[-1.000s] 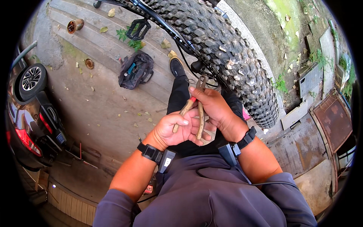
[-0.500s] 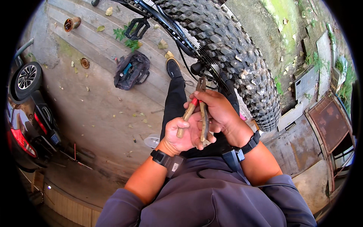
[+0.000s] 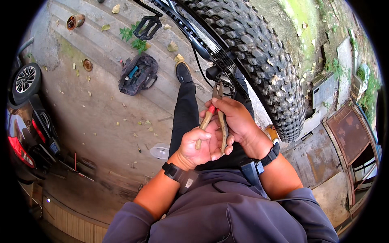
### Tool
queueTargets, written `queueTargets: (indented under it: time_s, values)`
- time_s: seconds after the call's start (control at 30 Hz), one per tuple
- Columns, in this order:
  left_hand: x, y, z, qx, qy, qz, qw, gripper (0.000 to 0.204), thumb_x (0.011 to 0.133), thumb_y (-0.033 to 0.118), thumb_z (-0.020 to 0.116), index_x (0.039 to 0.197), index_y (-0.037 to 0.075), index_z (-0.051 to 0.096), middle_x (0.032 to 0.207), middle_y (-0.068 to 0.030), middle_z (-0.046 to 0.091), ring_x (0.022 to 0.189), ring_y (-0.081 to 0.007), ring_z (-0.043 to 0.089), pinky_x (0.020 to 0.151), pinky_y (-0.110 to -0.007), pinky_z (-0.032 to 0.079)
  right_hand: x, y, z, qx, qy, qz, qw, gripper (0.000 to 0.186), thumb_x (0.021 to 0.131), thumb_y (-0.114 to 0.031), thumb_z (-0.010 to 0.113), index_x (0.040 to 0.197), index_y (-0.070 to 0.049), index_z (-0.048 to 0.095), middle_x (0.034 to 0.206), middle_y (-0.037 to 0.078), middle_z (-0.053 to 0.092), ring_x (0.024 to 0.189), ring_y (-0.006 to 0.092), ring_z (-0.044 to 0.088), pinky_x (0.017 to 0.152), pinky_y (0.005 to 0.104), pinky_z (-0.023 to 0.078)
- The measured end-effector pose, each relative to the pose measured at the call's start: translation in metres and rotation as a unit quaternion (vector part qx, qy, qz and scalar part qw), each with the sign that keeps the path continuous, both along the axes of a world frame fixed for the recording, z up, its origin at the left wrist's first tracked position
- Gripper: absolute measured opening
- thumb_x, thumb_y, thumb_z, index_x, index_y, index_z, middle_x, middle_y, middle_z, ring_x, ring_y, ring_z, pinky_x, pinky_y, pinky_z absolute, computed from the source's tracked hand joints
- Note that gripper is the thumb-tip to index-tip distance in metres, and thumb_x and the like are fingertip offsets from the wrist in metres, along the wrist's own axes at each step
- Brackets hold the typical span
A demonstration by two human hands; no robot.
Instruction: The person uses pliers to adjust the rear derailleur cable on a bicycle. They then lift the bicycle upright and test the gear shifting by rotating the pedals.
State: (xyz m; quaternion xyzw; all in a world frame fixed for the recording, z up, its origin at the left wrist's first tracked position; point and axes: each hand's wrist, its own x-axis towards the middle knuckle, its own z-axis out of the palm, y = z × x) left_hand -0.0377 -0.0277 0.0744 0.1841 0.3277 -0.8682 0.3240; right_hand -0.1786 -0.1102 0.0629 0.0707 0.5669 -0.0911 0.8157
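Observation:
I hold a pair of pliers (image 3: pixel 217 92) between my two hands, jaws pointing away from me toward the bicycle's rear gears. Their worn, tan handles are spread apart, with a red patch close to the pivot. My left hand (image 3: pixel 195 146) is closed around the handles from below, its thumb on the left one and its fingertips curled past the right one. My right hand (image 3: pixel 240 121) grips the pliers near the pivot with thumb and fingers. Just beyond the jaws is the rear derailleur (image 3: pixel 213 73); whether they touch anything there I cannot tell.
A knobbly bicycle tyre (image 3: pixel 259 60) rises ahead and to the right, with a pedal (image 3: pixel 148 27) farther off. An open dark bag (image 3: pixel 138 75) lies on the concrete by the steps. To the left stands a car (image 3: pixel 25 121); a clear plastic container (image 3: pixel 159 151) sits near my leg.
Both hands and the pliers have shifted slightly to the right in view, still gripping. The tyre also appears a little farther right, while the bag and ground have slid slightly left.

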Motion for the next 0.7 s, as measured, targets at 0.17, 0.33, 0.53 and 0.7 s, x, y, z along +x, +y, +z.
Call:
queueTargets:
  time_s: [0.17, 0.33, 0.53, 0.7]
  values:
    - [0.016, -0.015, 0.003, -0.028, -0.047, -0.115, 0.992, 0.074, 0.082, 0.026, 0.055, 0.149, 0.010, 0.029, 0.117, -0.0190, 0.057, 0.087, -0.0270, 0.061, 0.052, -0.028, 0.046, -0.001, 0.010, -0.008, -0.009, -0.029, -0.041, 0.999, 0.034, 0.105, -0.029, 0.049, 0.112, 0.003, 0.055, 0.099, 0.021, 0.067, 0.079, 0.0258, 0.070, 0.071, 0.0343, 0.059]
    - [0.023, -0.023, 0.006, -0.037, -0.066, -0.161, 0.984, 0.071, 0.085, 0.025, 0.052, 0.150, 0.008, 0.029, 0.116, -0.0181, 0.060, 0.081, -0.0232, 0.062, 0.054, -0.027, 0.046, 0.000, 0.016, -0.012, 0.005, -0.049, -0.078, 0.996, 0.034, 0.104, -0.032, 0.050, 0.111, 0.002, 0.055, 0.097, 0.020, 0.067, 0.077, 0.0250, 0.070, 0.070, 0.0353, 0.059]
    - [0.021, -0.020, 0.006, -0.018, -0.076, -0.166, 0.983, 0.064, 0.085, 0.022, 0.050, 0.147, 0.010, 0.036, 0.119, -0.0179, 0.059, 0.082, -0.0229, 0.061, 0.056, -0.029, 0.046, 0.009, -0.003, 0.000, 0.023, 0.019, 0.110, 0.993, 0.038, 0.101, -0.039, 0.057, 0.103, -0.001, 0.056, 0.088, 0.014, 0.068, 0.065, 0.0166, 0.066, 0.057, 0.0314, 0.057]
    - [0.018, -0.024, 0.010, -0.032, -0.097, -0.167, 0.981, 0.055, 0.089, 0.021, 0.048, 0.140, 0.006, 0.036, 0.105, -0.0209, 0.063, 0.084, -0.0272, 0.066, 0.054, -0.027, 0.044, 0.011, -0.011, 0.002, 0.034, 0.016, 0.135, 0.990, 0.035, 0.100, -0.034, 0.057, 0.095, 0.000, 0.057, 0.081, 0.012, 0.067, 0.061, 0.0162, 0.065, 0.053, 0.0313, 0.055]
